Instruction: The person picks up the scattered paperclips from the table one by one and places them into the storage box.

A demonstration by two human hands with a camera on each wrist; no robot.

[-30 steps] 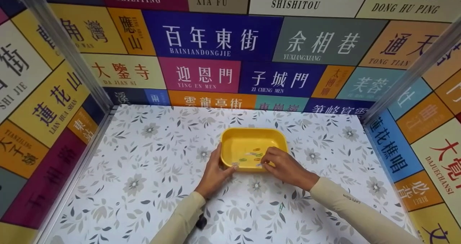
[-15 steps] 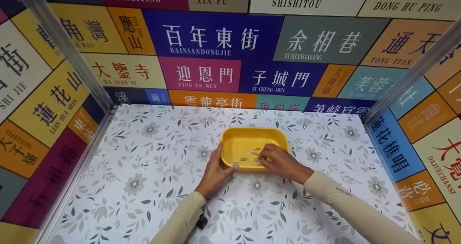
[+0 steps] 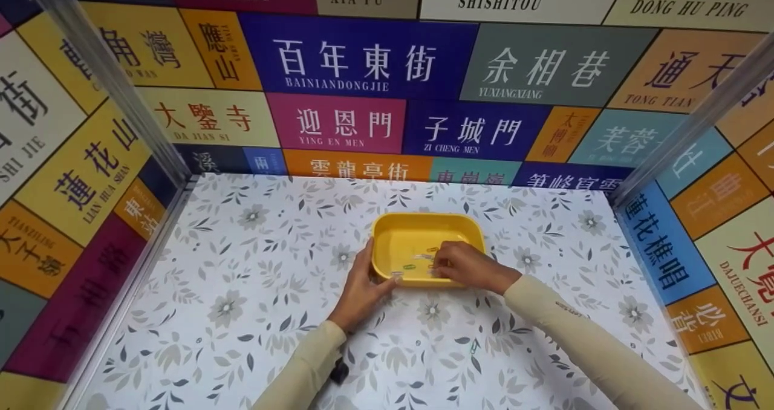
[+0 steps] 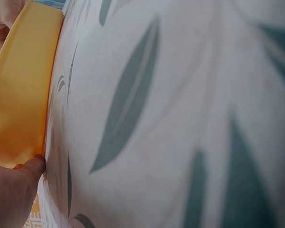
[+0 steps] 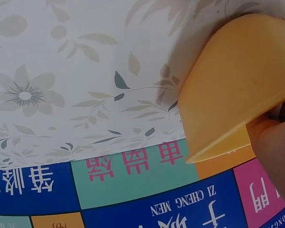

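Observation:
A yellow plastic tray (image 3: 423, 215) with rounded corners stands on the table, holding several small paper clips (image 3: 409, 267) in different colours. My left hand (image 3: 363, 289) grips its near left corner, thumb at the front rim and fingers along the side. In the left wrist view this hand (image 4: 12, 190) touches the tray wall (image 4: 23, 80). My right hand (image 3: 468, 265) reaches over the front right rim, fingers curled down among the clips; its fingertips are hidden, so I cannot tell whether they pinch one. The right wrist view shows this hand (image 5: 275, 152) over the tray's edge.
One green paper clip (image 3: 474, 346) lies on the table nearer to me, outside the tray. The tabletop (image 3: 272, 265) has a white leaf-and-flower print. Walls of coloured sign panels (image 3: 351, 56) enclose it at the back and both sides.
My right hand has shifted slightly left and turned its fingers further down among the clips. The left hand and the tray have stayed in place.

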